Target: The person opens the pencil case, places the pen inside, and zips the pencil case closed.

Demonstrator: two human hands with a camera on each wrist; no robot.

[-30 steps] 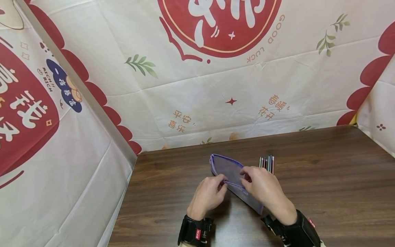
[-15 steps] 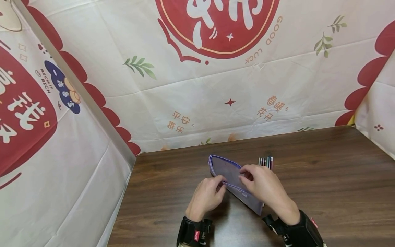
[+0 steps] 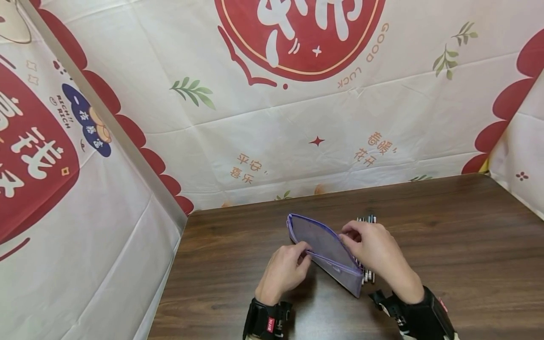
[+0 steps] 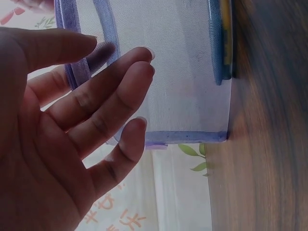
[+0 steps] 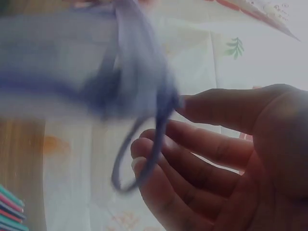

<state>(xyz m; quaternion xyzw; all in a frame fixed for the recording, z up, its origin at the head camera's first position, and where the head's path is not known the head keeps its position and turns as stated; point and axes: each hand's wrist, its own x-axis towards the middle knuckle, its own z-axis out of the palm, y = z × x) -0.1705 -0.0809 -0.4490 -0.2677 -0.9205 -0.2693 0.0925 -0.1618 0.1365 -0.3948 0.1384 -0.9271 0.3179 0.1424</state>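
A purple mesh zip pouch (image 3: 320, 238) stands on the table with its mouth spread apart. My left hand (image 3: 284, 270) pinches the near rim; in the left wrist view its thumb and index finger meet at the purple edging (image 4: 77, 72), the other fingers along the outside. Thumb and index finger of my right hand (image 3: 378, 248) pinch the far rim, beside a dark strap loop (image 5: 118, 163) blurred in the right wrist view. Through the mesh, long blue and yellow items (image 4: 217, 53) show along the pouch's bottom.
Several pens or pencils (image 3: 369, 277) lie side by side on the brown table (image 3: 450, 250), just right of the pouch and partly hidden under my right hand. A printed white cloth (image 3: 272, 118) hangs behind the table, with another cloth panel (image 3: 114, 236) at left.
My right hand has shifted right along with the far rim, so the pouch's mouth has widened. The pens beyond it are more covered. My left hand stays at the near rim.
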